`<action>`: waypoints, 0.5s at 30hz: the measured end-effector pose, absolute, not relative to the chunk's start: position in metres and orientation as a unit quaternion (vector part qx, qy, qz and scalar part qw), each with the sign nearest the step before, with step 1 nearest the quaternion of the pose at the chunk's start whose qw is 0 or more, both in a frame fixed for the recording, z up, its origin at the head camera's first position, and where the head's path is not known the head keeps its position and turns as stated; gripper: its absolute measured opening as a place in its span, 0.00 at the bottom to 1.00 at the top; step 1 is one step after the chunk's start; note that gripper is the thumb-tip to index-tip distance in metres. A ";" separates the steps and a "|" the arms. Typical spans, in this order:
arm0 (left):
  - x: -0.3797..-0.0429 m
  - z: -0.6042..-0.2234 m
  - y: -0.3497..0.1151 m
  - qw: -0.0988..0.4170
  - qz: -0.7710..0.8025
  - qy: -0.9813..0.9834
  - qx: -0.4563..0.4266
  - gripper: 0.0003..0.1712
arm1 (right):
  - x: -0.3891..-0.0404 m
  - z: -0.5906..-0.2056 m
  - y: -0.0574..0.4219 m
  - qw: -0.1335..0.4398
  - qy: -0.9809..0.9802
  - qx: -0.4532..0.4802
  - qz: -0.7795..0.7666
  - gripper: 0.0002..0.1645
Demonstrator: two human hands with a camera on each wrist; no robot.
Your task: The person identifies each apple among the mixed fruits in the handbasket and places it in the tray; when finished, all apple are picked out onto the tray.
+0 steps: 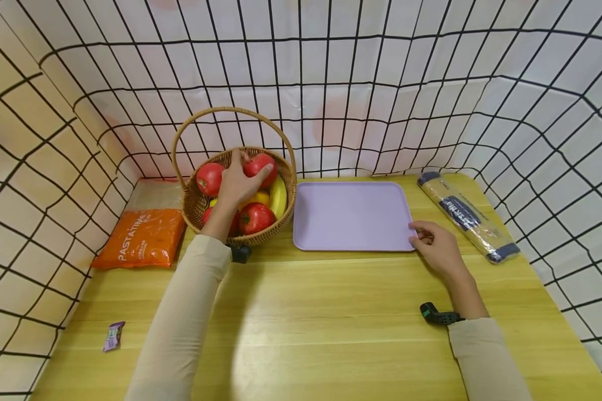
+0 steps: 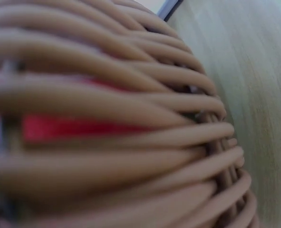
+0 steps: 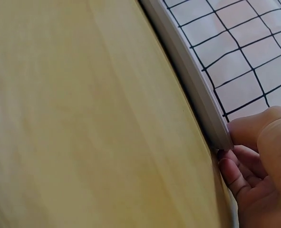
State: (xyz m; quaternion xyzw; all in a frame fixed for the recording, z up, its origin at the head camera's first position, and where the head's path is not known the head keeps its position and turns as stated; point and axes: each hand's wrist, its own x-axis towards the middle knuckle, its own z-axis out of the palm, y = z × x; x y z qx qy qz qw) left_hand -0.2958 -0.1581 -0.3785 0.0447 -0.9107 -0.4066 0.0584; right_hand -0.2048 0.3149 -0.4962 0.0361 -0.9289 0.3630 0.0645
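Observation:
My left hand (image 1: 238, 184) reaches down into a woven wicker basket (image 1: 188, 209), its thumb and fingers around a red apple (image 1: 255, 165) at the back. More red apples (image 1: 257, 218) and a yellow banana (image 1: 278, 197) lie in the same basket. Close up in the left wrist view, the basket's weave (image 2: 130, 166) hides the hand, and red shows through a gap. With thumb and fingertips, my right hand (image 1: 437, 248) pinches the right edge of a flat purple tray (image 1: 353, 217). The right wrist view shows that grip at the corner of the tray's rim (image 3: 202, 99).
Left of the basket lies an orange PASTATIME bag (image 1: 140, 239). A long clear packet with blue ends (image 1: 464, 214) lies right of the tray. One small purple-wrapped sweet (image 1: 113, 336) is near the table's left side. Grid-patterned cloth walls (image 1: 341, 100) enclose the wooden table (image 1: 331, 323).

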 end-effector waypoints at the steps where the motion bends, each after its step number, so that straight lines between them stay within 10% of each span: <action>1: -0.295 -0.378 -0.158 0.062 -0.410 -0.909 0.047 0.42 | -0.205 -0.497 0.315 0.065 -0.928 0.034 0.366 0.21; 15: -0.282 -0.369 -0.161 0.070 -0.403 -0.912 0.033 0.52 | -0.205 -0.500 0.315 0.075 -0.917 0.021 0.391 0.20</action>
